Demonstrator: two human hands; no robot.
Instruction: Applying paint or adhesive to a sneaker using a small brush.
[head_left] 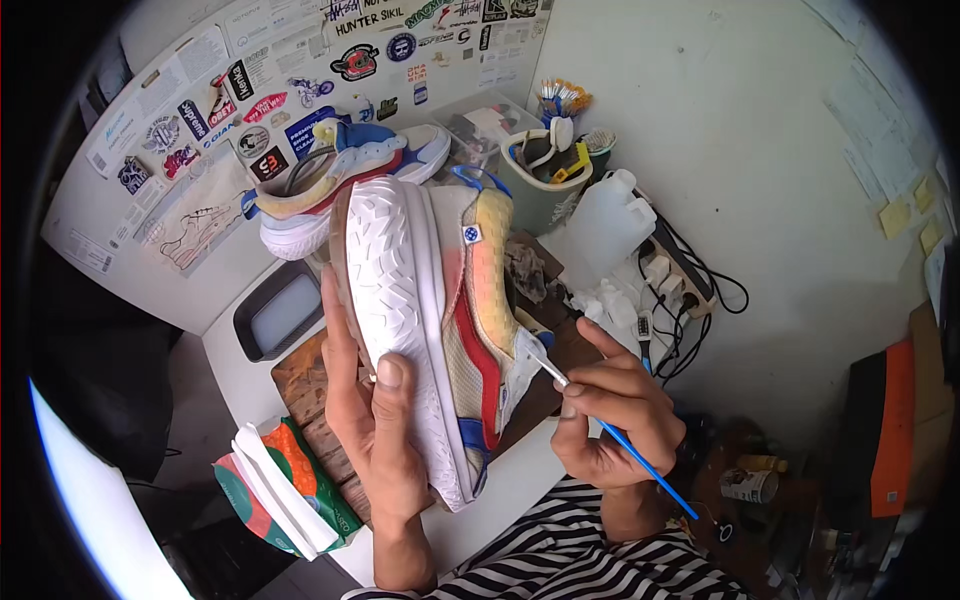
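My left hand (385,430) grips a multicoloured sneaker (385,260) on its side, white sole to the left, with yellow, red, blue and beige upper. My thumb presses on the sole and my fingers wrap round its far side. My right hand (620,420) pinches a blue-handled paintbrush (650,462), whose tip meets a pale white panel (520,370) at the shoe's right edge. Behind stands another similarly coloured sneaker (370,140). A scuffed wooden board (305,385) lies beneath the held shoe.
Around the white desk (510,490) are a dark tray (275,310), tissue pack (285,490), tool bucket (540,170), brush holder (560,100), clear box (470,130), translucent jug (610,230), and power strip (680,280) with tangled cables. A sticker-covered panel (220,40) rises behind; boxes (880,430) stand right.
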